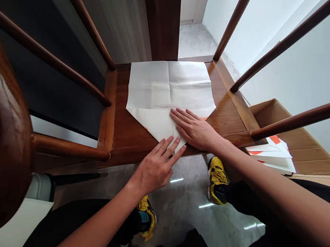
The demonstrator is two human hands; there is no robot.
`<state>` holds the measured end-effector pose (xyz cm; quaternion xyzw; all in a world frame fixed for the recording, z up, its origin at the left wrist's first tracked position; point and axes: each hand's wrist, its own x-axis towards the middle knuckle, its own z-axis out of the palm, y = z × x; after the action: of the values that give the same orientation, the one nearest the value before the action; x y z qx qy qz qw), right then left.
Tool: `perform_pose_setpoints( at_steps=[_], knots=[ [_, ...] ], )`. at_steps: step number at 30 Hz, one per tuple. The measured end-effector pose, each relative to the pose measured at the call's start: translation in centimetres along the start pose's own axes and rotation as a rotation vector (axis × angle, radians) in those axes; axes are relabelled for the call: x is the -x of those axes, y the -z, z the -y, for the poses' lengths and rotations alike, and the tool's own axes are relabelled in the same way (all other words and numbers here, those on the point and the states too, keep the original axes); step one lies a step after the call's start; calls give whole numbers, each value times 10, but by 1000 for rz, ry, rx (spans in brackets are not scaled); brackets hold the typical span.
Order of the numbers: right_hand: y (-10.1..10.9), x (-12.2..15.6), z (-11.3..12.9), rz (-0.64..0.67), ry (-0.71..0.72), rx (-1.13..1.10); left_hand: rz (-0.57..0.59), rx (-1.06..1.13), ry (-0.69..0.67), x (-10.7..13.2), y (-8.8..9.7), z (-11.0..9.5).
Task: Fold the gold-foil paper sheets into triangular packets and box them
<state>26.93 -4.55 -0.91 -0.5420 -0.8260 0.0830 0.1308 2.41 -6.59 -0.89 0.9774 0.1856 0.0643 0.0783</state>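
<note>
A white paper sheet (188, 75) lies on a wooden seat (226, 121), the right hand (197, 130) reaching farther, flat on its folded near end, the left hand (155, 168) at its tip by the near edge, fingers extended, grasping nothing, the central crease (169, 81) running toward the far edge.

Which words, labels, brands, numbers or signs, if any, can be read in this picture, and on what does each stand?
No text can be read clearly.
Right dark fabric sock: pale marks, too small to read.
Left dark fabric sock with blue stripes: pale marks, too small to read.
Creased white paper sheet: no lettering visible.
Open brown cardboard box: none visible.
</note>
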Motion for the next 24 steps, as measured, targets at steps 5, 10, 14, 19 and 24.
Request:
perform_pose_setpoints(
  at_steps=[5,10,14,19,24],
  knots=[
    [-1,1,0,17,-1,26,13,-23,-6,1,-1,1],
    [-2,1,-9,46,-36,77,17,-43,-16,1,-1,0],
    [3,0,-36,76,-148,123,-12,-69,-6,3,-6,-2],
    [10,-1,-65,58,-386,181,-14,-110,0,11,-12,-8],
    [4,-1,-35,-57,-320,235,-24,58,52,9,16,-5]
  ],
)
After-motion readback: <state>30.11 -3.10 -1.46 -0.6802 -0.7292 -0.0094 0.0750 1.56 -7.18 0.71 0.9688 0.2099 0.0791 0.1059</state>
